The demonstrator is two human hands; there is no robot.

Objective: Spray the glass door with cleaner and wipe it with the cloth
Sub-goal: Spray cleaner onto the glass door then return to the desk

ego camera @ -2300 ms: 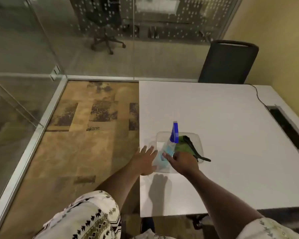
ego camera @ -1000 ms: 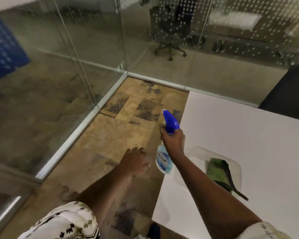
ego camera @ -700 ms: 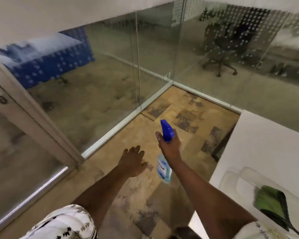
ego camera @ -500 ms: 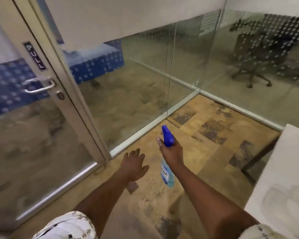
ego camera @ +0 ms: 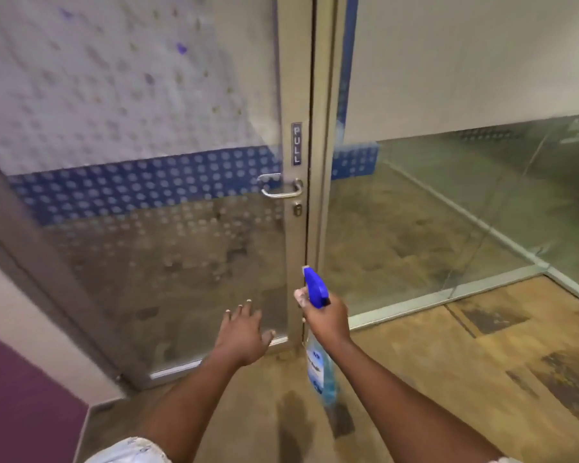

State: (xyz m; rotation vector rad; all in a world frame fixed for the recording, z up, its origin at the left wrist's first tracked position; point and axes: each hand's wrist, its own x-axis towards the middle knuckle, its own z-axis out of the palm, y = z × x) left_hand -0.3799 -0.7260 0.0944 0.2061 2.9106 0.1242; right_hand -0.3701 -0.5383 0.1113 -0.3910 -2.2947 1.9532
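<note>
The glass door (ego camera: 168, 248) fills the left and middle of the view, with a dotted frosted pattern, a blue band, a metal lever handle (ego camera: 281, 188) and a "PULL" sign (ego camera: 296, 143). My right hand (ego camera: 326, 317) grips a spray bottle (ego camera: 318, 355) by the neck; its blue nozzle points up toward the door's metal edge, and the pale blue body hangs below my fist. My left hand (ego camera: 244, 330) is held out beside it, empty, fingers spread, in front of the lower glass. The cloth is out of view.
A fixed glass wall (ego camera: 448, 208) runs to the right of the door frame (ego camera: 323, 162). Patterned brown carpet (ego camera: 465, 362) covers the floor. A purple and white wall (ego camera: 20, 379) stands at the lower left.
I lifted the spray bottle from the tray on the white table and turned left. The table and green cloth left the view; the door now faces me close up.
</note>
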